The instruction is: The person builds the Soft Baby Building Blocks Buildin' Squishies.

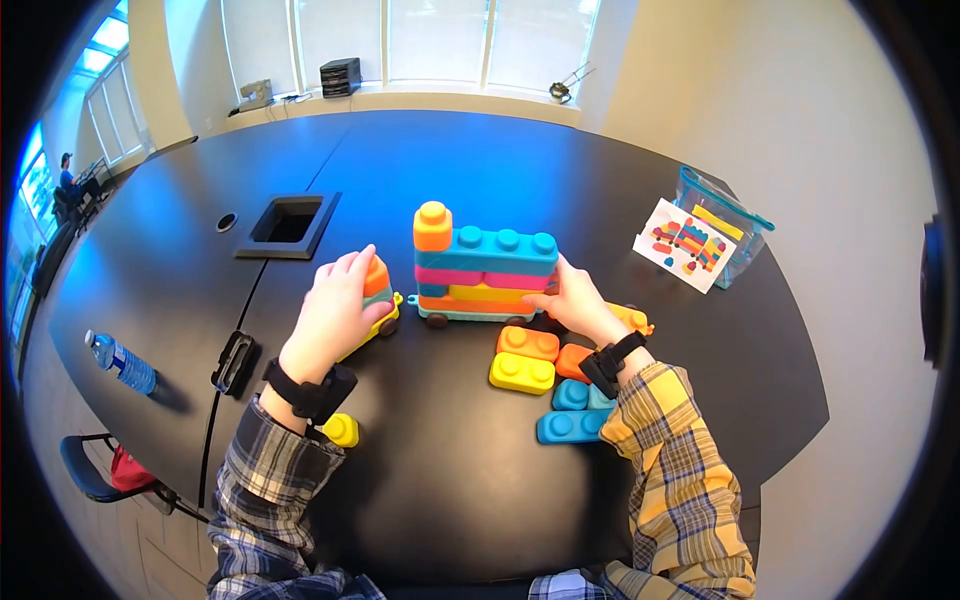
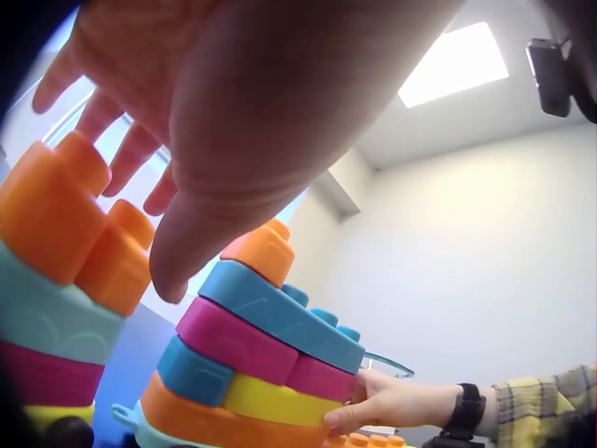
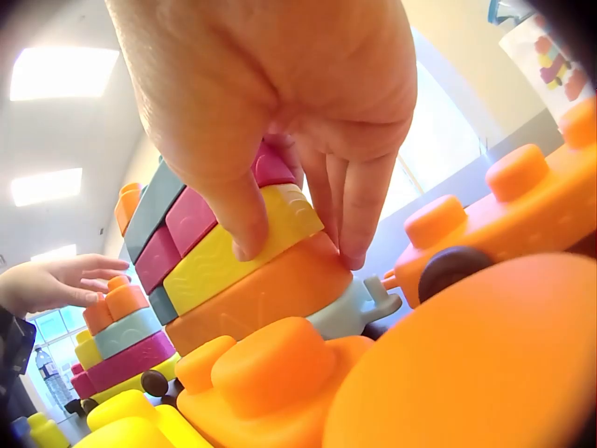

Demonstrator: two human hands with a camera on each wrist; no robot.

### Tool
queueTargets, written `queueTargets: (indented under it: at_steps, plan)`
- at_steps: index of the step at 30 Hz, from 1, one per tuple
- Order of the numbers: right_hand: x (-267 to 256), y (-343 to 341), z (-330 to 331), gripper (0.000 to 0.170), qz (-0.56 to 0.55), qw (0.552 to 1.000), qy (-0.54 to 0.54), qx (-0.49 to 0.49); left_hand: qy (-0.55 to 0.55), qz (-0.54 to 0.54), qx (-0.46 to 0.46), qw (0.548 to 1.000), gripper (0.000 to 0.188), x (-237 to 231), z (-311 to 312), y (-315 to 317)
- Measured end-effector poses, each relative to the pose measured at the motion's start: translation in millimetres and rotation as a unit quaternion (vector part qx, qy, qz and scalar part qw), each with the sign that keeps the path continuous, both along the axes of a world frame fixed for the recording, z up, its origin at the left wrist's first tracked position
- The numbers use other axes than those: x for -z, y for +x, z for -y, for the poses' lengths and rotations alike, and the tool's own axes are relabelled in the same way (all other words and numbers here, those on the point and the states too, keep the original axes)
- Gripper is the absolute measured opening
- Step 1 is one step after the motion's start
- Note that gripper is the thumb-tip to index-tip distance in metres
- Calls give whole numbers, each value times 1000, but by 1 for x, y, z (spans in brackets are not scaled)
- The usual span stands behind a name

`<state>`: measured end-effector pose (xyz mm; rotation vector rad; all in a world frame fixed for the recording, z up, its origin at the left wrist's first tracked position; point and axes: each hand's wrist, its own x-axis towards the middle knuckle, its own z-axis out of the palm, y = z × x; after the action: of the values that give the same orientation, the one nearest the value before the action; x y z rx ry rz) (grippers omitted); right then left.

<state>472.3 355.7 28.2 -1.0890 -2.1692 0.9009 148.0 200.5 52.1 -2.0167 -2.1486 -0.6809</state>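
Observation:
A tall wheeled toy block car [image 1: 485, 291] stands mid-table, with stacked orange, yellow, pink and blue blocks and an orange block [image 1: 433, 228] on top. My right hand [image 1: 580, 302] grips its right end, the thumb on a yellow block [image 3: 238, 245] and the fingers round the far side. To the left stands a smaller block car [image 2: 61, 322] with orange, light teal and pink layers on a yellow wheeled base [image 1: 385, 326]. Over its orange top block [image 1: 377, 277] rests my left hand [image 1: 335, 298], fingers extended. A light blue hook [image 3: 381, 301] shows at the tall car's end.
Loose orange, yellow [image 1: 522, 373] and blue blocks [image 1: 570, 427] lie near the right forearm, with an orange wheeled car [image 3: 513, 215] behind. A yellow block [image 1: 341, 430] sits by the left wrist. Around are a water bottle [image 1: 121, 362], black case [image 1: 235, 363], picture card [image 1: 684, 245] and clear bag [image 1: 745, 225].

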Motion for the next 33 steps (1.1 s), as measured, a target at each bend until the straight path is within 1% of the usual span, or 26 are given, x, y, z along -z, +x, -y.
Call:
queueTargets:
  at_steps: [2, 4, 6, 8, 10, 11, 13, 14, 15, 16, 18, 19, 20, 21, 23, 26, 27, 28, 30, 32, 33]
  plan:
    - [2, 0, -1, 60, 3, 1000, 7, 1, -9, 61, 45, 997, 75, 0, 3, 6]
    - [-1, -1, 1, 60, 24, 1000, 20, 3, -7, 63, 52, 997, 76, 3, 3, 7]
    - [-2, -2, 2, 60, 18, 1000, 14, 1, 30, 25, 48, 998, 77, 9, 2, 7]
    - [-3, -3, 3, 60, 12, 1000, 8, 0, 20, 32, 39, 999, 77, 9, 2, 10]
    - [-2, -2, 2, 65, 13, 1000, 0, 1, 12, 38, 29, 999, 78, 9, 2, 10]
    - [-3, 1, 1, 65, 13, 1000, 1, 2, 15, 24, 30, 999, 77, 11, 2, 9]
    - [-9, 11, -5, 72, 30, 998, -31, -37, 21, 10, 31, 999, 77, 3, 8, 14]
    - [-13, 19, -8, 72, 31, 998, -30, -37, 63, -32, 5, 998, 75, -1, 17, 21]
    - [-19, 29, -10, 74, 60, 998, -15, -22, 105, -73, -21, 992, 72, -11, 26, 29]
    - [-25, 39, -11, 75, 88, 996, -2, -5, 105, -73, -20, 992, 72, -19, 33, 32]
    - [-32, 59, -21, 65, 215, 976, 25, 14, 137, 28, 97, 985, 67, -34, 50, 37]
    - [-31, 70, -24, 63, 284, 958, 21, 22, 134, 51, 119, 982, 60, -41, 59, 43]
    - [-28, 79, -27, 62, 351, 936, 17, 30, 134, 51, 120, 982, 60, -44, 69, 46]
    - [-25, 83, -26, 62, 352, 935, 18, 31, 120, 59, 134, 982, 57, -45, 77, 49]
    - [-17, 90, -22, 58, 435, 899, 12, 52, 107, 79, 153, 979, 51, -44, 91, 54]
    - [-12, 90, -21, 54, 409, 911, 7, 48, 102, 108, 145, 978, 49, -39, 104, 59]
    - [-11, 89, -19, 50, 406, 912, 31, 45, 99, 108, 144, 979, 49, -38, 108, 60]
    - [-11, 89, -17, 50, 405, 913, 29, 44, 101, 112, 144, 978, 49, -37, 110, 60]
    - [-14, 90, -13, 49, 377, 919, 82, 87, 105, 113, 145, 977, 50, -36, 114, 60]
    - [-27, 99, -5, 49, 341, 925, 134, 95, 96, 117, 145, 978, 50, -34, 121, 58]
    - [-38, 101, 5, 49, 326, 930, 141, 100, 96, 117, 145, 978, 50, -32, 124, 57]
